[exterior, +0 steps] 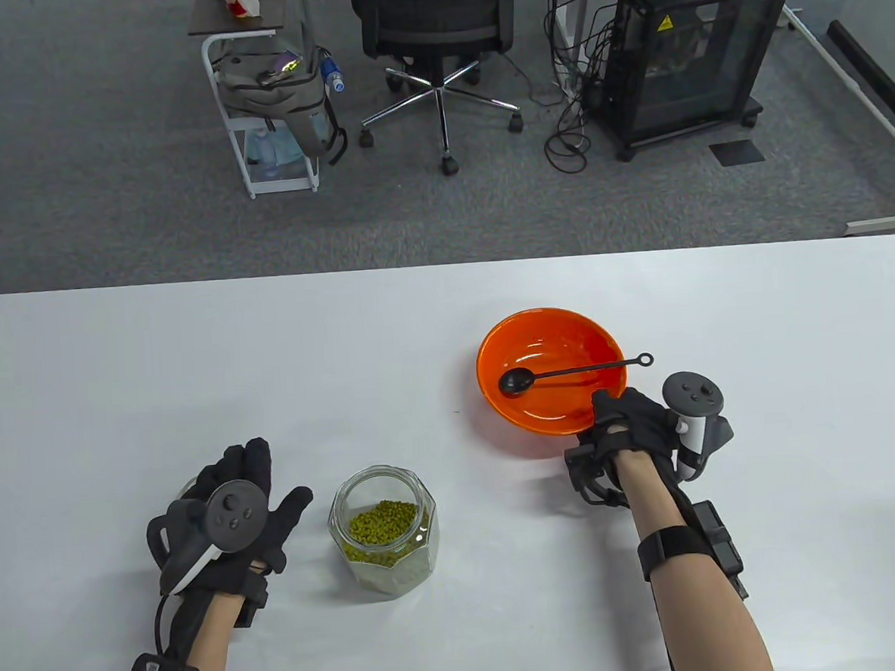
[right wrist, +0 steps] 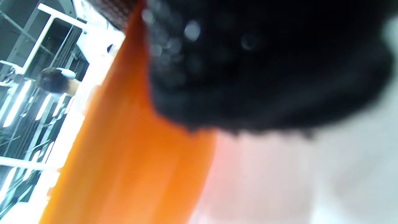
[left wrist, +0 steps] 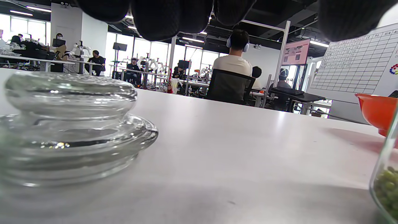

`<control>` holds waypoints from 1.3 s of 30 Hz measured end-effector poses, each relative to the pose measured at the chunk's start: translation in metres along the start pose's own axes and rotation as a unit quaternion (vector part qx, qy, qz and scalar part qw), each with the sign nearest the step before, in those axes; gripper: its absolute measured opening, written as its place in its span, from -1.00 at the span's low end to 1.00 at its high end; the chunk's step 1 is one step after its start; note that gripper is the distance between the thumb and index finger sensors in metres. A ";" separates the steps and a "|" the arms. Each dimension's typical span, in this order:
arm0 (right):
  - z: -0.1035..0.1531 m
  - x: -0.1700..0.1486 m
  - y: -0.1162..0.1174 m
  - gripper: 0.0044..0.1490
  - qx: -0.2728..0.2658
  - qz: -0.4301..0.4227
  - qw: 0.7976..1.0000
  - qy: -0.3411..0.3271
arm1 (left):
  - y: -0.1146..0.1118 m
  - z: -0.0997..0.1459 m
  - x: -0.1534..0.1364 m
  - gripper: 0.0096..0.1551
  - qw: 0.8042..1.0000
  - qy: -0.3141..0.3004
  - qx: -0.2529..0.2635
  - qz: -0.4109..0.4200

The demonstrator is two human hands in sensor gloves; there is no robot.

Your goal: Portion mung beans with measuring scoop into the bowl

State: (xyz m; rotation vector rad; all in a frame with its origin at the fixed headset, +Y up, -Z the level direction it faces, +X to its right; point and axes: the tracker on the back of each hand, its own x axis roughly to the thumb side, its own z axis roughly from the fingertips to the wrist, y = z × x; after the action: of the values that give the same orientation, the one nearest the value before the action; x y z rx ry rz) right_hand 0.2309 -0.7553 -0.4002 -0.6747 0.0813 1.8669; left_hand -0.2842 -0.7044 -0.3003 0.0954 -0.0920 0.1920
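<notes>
Here, the right hand [exterior: 635, 422] apparently grips the near rim of the orange bowl [exterior: 550, 371], scoop [exterior: 563, 374] lying inside; the left hand [exterior: 231, 515] rests with fingers [exterior: 254, 461] straight beside the open mung-bean jar [exterior: 384, 532] on the worktop [exterior: 192, 366].

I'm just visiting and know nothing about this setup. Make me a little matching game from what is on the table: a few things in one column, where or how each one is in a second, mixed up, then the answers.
Things
1. measuring scoop
2. mung beans
3. glass lid
4. right hand

Places or states
A. inside the open glass jar
B. lying on the table beside the left hand, off the jar
C. at the near rim of the orange bowl
D. resting in the bowl, handle sticking out over the rim

Pairs: 1-D, 2-A, 3-B, 4-C
</notes>
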 end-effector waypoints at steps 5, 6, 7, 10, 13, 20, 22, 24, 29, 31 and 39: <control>0.017 0.005 -0.013 -0.21 0.044 0.037 0.998 -0.031 | 0.001 0.000 -0.001 0.07 1.000 -0.002 0.004 0.002; 0.020 0.004 -0.015 -0.21 0.048 0.042 0.997 -0.033 | 0.001 0.001 -0.001 0.07 1.000 -0.002 0.005 0.004; 0.023 0.003 -0.018 -0.21 0.058 0.044 0.997 -0.040 | 0.002 0.001 -0.001 0.07 1.000 -0.002 0.006 0.005; 0.031 -0.005 -0.025 -0.21 0.082 0.038 0.995 -0.039 | 0.003 0.001 -0.003 0.07 1.000 -0.001 0.008 0.008; 0.038 -0.014 -0.031 -0.21 0.100 0.041 0.993 -0.048 | 0.006 0.002 -0.006 0.07 1.000 0.001 0.012 0.013; 0.050 -0.028 -0.038 -0.21 0.152 0.086 0.983 -0.065 | 0.012 0.005 -0.013 0.07 0.999 0.011 0.026 0.034; 0.053 -0.031 -0.036 -0.21 0.167 0.095 0.979 -0.072 | 0.012 0.005 -0.015 0.07 0.999 0.013 0.028 0.039; 0.054 -0.035 -0.034 -0.22 0.181 0.102 0.975 -0.077 | 0.013 0.006 -0.016 0.07 0.999 0.014 0.030 0.042; 0.060 -0.040 -0.027 -0.22 0.219 0.132 0.964 -0.080 | 0.012 0.006 -0.018 0.07 0.998 0.016 0.029 0.052; 0.063 -0.041 -0.024 -0.22 0.224 0.154 0.958 -0.087 | 0.012 0.006 -0.018 0.07 0.998 0.016 0.028 0.051; 0.062 -0.044 -0.016 -0.22 0.254 0.167 0.949 -0.086 | 0.012 0.006 -0.018 0.07 0.998 0.018 0.024 0.054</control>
State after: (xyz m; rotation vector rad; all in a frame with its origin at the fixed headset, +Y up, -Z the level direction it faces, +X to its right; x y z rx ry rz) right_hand 0.2305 -0.7632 -0.3225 -0.1414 0.5736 2.0998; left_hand -0.3042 -0.6963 -0.2951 0.1357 -0.0560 0.3049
